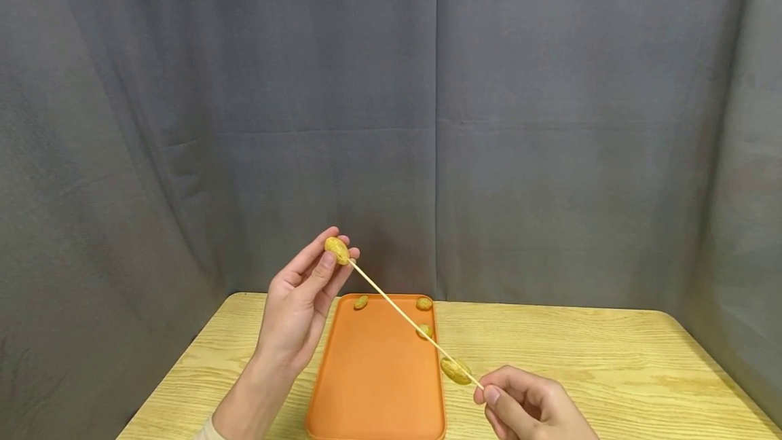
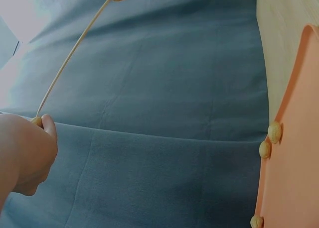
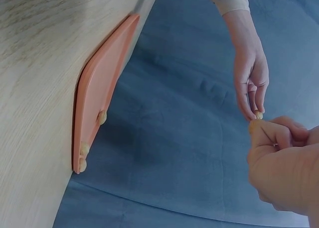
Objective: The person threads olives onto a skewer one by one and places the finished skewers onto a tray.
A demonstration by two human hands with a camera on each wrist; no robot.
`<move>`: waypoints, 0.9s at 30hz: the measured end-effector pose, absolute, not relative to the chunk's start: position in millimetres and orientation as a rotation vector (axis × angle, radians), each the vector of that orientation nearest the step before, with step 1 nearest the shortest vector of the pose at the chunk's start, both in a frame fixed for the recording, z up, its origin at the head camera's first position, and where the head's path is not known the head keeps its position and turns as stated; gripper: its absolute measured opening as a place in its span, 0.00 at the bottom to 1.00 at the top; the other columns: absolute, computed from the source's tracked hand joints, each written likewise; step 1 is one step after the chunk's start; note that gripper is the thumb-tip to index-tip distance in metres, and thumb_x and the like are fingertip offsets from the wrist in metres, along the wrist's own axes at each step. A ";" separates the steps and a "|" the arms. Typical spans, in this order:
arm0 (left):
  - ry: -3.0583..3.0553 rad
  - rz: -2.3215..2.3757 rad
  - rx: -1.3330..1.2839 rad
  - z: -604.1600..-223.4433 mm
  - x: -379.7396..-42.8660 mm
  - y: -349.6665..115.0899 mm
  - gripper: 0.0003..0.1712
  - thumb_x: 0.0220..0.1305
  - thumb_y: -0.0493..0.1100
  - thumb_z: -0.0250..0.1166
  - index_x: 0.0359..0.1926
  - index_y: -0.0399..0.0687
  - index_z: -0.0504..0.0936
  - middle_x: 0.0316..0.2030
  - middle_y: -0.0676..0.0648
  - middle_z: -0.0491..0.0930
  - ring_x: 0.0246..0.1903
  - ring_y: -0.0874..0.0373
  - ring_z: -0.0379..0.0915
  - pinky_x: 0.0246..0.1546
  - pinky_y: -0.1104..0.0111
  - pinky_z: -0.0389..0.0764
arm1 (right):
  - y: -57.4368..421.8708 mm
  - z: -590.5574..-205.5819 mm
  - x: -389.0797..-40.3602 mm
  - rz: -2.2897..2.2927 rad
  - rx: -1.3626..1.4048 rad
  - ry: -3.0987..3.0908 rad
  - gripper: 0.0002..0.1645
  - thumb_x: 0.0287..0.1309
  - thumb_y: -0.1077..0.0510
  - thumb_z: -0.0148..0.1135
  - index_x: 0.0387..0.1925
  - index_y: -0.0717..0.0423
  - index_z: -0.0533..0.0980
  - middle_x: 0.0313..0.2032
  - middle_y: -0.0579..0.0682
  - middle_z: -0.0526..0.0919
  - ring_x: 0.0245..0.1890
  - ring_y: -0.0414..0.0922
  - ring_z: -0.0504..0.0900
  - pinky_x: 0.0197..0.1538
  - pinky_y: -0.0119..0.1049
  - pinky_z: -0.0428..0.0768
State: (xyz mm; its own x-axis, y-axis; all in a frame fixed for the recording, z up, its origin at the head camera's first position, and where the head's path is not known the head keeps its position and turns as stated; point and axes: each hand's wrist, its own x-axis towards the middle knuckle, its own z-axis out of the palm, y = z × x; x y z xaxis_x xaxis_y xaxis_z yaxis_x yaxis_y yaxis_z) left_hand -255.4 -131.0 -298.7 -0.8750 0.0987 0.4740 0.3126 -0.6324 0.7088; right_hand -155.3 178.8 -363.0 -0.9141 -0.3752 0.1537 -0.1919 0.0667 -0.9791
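So the left hand (image 1: pixel 302 297) has thumb and fingers pinching a potato-looking lump (image 1: pixel 337 250), up in the air, right where the thin wooden skewer (image 1: pixel 391 300) meets it; can't tell how deep it goes. The right hand (image 1: pixel 531 402) pinches the skewer's lower end, a second lump (image 1: pixel 455 371) just beside those fingers. Three more lumps (image 1: pixel 361 302) sit on the orange tray (image 1: pixel 375 386) below.

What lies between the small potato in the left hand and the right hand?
The head view shows a wooden skewer, with a second small potato on it close to the right hand.
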 end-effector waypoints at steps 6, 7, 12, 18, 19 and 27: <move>-1.285 -2.629 -0.712 -301.3 -254.4 -127.6 0.26 0.74 0.31 0.58 0.71 0.35 0.70 0.62 0.34 0.74 0.61 0.41 0.74 0.63 0.58 0.71 | 179.7 -364.1 -155.7 -1.954 -0.501 2.154 0.14 0.75 0.58 0.56 0.44 0.69 0.77 0.22 0.47 0.73 0.20 0.38 0.68 0.19 0.31 0.63; -1.285 -2.634 -0.709 -302.0 -254.3 -126.5 0.26 0.75 0.31 0.58 0.71 0.34 0.70 0.63 0.34 0.73 0.61 0.41 0.74 0.63 0.59 0.71 | 180.1 -364.4 -155.8 -1.951 -0.488 2.146 0.15 0.75 0.58 0.56 0.44 0.69 0.78 0.22 0.47 0.73 0.20 0.38 0.68 0.19 0.31 0.63; -1.272 -2.664 -0.697 -306.4 -254.1 -120.8 0.24 0.75 0.31 0.58 0.70 0.34 0.70 0.63 0.32 0.72 0.61 0.41 0.74 0.64 0.59 0.70 | 182.8 -366.3 -157.0 -1.935 -0.466 2.137 0.15 0.74 0.58 0.56 0.43 0.69 0.78 0.22 0.48 0.73 0.21 0.38 0.69 0.20 0.30 0.64; -1.276 -2.631 -0.722 -308.8 -253.9 -116.4 0.24 0.75 0.31 0.59 0.69 0.33 0.71 0.61 0.32 0.73 0.59 0.42 0.76 0.63 0.58 0.71 | 185.3 -368.0 -157.4 -1.917 -0.508 2.153 0.15 0.75 0.59 0.55 0.43 0.70 0.77 0.22 0.46 0.72 0.21 0.38 0.68 0.20 0.30 0.63; -1.274 -2.627 -0.723 -309.0 -253.8 -115.9 0.24 0.75 0.31 0.59 0.68 0.33 0.71 0.61 0.32 0.73 0.58 0.42 0.77 0.63 0.58 0.71 | 185.4 -368.0 -157.3 -1.916 -0.507 2.153 0.15 0.75 0.58 0.55 0.43 0.70 0.77 0.22 0.46 0.72 0.21 0.38 0.68 0.20 0.30 0.63; -1.250 -2.638 -0.693 -313.5 -253.4 -112.2 0.24 0.74 0.32 0.61 0.68 0.33 0.72 0.59 0.33 0.75 0.57 0.44 0.78 0.63 0.59 0.71 | 184.3 -367.7 -157.2 -1.907 -0.474 2.181 0.15 0.75 0.58 0.55 0.42 0.70 0.78 0.22 0.46 0.72 0.21 0.38 0.68 0.20 0.29 0.64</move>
State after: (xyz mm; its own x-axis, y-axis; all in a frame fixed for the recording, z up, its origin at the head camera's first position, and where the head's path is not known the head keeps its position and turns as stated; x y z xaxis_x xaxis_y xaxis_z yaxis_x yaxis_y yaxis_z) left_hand -253.4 -112.2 -313.5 -0.8839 0.0672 0.4629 0.3157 -0.6446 0.6963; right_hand -157.2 184.3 -367.7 -0.9273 -0.3701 0.0557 -0.1047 0.1135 -0.9880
